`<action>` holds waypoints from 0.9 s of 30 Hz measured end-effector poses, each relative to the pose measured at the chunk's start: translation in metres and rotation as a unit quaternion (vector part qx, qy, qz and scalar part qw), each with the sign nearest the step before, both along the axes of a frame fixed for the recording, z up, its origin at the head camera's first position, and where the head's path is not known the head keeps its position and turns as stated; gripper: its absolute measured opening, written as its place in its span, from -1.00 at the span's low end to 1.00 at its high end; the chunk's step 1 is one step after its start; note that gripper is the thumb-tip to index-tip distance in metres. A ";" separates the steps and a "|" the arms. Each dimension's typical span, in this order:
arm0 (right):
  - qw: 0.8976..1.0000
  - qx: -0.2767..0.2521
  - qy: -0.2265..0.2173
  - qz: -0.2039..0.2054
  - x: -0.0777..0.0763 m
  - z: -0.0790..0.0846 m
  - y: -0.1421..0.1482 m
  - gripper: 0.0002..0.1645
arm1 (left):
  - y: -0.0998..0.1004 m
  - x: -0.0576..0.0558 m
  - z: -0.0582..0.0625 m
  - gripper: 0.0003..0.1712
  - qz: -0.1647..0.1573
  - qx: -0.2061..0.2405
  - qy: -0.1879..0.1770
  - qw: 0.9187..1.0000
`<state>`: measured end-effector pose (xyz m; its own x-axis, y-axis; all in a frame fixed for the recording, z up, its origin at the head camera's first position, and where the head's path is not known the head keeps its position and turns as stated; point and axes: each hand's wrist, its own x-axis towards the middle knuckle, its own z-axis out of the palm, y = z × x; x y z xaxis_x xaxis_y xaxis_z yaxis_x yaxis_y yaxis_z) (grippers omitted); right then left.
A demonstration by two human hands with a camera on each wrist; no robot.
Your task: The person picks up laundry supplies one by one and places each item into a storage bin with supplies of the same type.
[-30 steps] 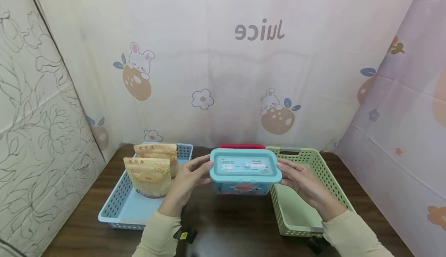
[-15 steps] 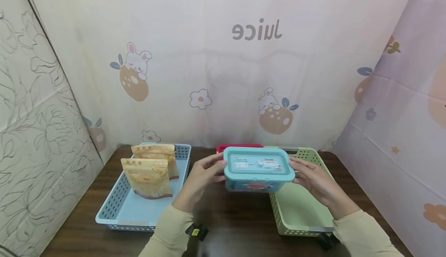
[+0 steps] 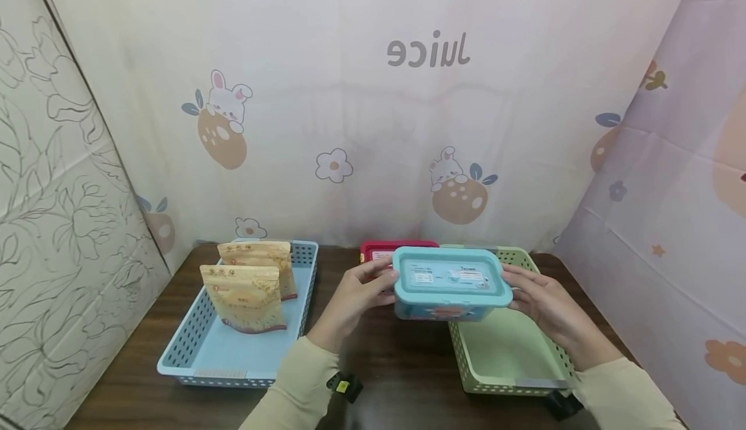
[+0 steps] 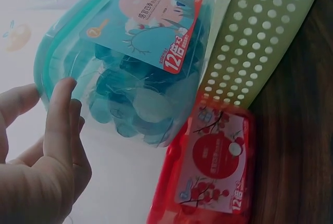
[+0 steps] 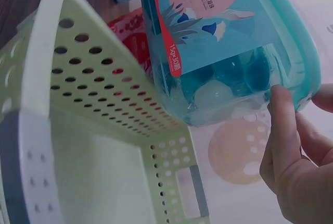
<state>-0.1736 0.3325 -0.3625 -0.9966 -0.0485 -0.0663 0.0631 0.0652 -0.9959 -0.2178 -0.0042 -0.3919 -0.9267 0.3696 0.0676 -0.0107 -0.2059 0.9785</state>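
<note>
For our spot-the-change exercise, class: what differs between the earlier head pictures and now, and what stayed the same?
The teal box moved rightward, with the left hand and right hand, uncovering more of the red box behind. Nothing was newly grasped or released. The two pouches, blue basket and green basket stayed put.

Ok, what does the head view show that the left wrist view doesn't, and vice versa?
Only the head view: two pouches, the blue basket they stand in, and the printed lid top of the teal box. Only the left wrist view: the pods inside that box, seen through its clear wall, and the round emblem on the red box. Both: the left hand, both boxes and the green basket.
</note>
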 end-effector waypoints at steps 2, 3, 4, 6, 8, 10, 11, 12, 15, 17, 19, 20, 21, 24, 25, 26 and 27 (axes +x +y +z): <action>1.000 0.006 -0.001 -0.005 0.001 -0.001 0.002 -0.39 | 0.003 0.000 -0.001 -0.41 -0.001 0.000 -0.003 1.000; 1.000 0.008 -0.001 -0.007 0.001 -0.002 0.004 -0.42 | 0.005 0.000 -0.001 -0.41 -0.001 0.001 -0.004 1.000; 1.000 0.009 -0.002 -0.009 0.002 -0.003 0.006 -0.45 | 0.007 0.000 -0.002 -0.42 -0.003 0.004 -0.005 1.000; 1.000 0.013 -0.002 -0.014 0.003 -0.003 0.009 -0.53 | 0.011 0.000 -0.003 -0.42 -0.006 0.008 -0.008 1.000; 1.000 0.017 -0.002 -0.018 0.003 -0.003 0.013 -0.60 | 0.015 0.000 -0.004 -0.42 -0.011 0.013 -0.010 1.000; 1.000 0.021 -0.002 -0.021 0.003 -0.003 0.018 -0.68 | 0.020 0.001 -0.003 -0.41 -0.014 0.017 -0.012 1.000; 1.000 0.020 -0.002 -0.023 0.003 -0.003 0.020 -0.70 | 0.022 0.001 -0.003 -0.42 -0.016 0.019 -0.013 1.000; 1.000 0.022 -0.001 -0.022 0.003 -0.004 0.023 -0.71 | 0.025 0.001 -0.003 -0.42 -0.017 0.021 -0.016 0.999; 0.999 0.019 -0.002 -0.027 0.003 -0.004 0.032 -0.78 | 0.034 0.002 -0.002 -0.44 -0.023 0.029 -0.026 0.999; 0.999 0.019 0.000 -0.032 0.002 -0.005 0.037 -0.82 | 0.040 0.002 -0.002 -0.45 -0.028 0.036 -0.032 0.998; 0.999 0.013 0.001 -0.037 0.002 -0.005 0.043 -0.84 | 0.046 0.002 -0.002 -0.46 -0.030 0.042 -0.035 0.998; 0.999 0.009 0.006 -0.036 0.002 -0.005 0.045 -0.82 | 0.049 0.002 -0.002 -0.45 -0.030 0.044 -0.035 0.998; 0.999 0.004 0.007 -0.038 0.002 -0.005 0.048 -0.81 | 0.052 0.002 -0.002 -0.45 -0.031 0.047 -0.034 0.998; 0.999 -0.019 0.008 -0.036 0.003 -0.004 0.055 -0.76 | 0.061 0.001 -0.001 -0.44 -0.033 0.055 -0.040 0.997; 0.999 -0.023 0.007 -0.035 0.003 -0.004 0.057 -0.75 | 0.064 0.001 -0.001 -0.44 -0.034 0.056 -0.041 0.997; 0.999 -0.027 0.005 -0.035 0.004 -0.004 0.059 -0.75 | 0.067 0.000 -0.001 -0.45 -0.034 0.057 -0.044 0.997; 0.999 -0.032 0.000 -0.039 0.005 -0.005 0.061 -0.75 | 0.070 -0.001 0.000 -0.45 -0.035 0.058 -0.046 0.997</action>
<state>-0.1691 0.3939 -0.3671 -0.9975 0.0244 -0.0657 0.0657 -0.0033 -0.9978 -0.2188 0.0658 -0.3919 -0.9035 0.4275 0.0303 -0.1167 -0.3135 0.9424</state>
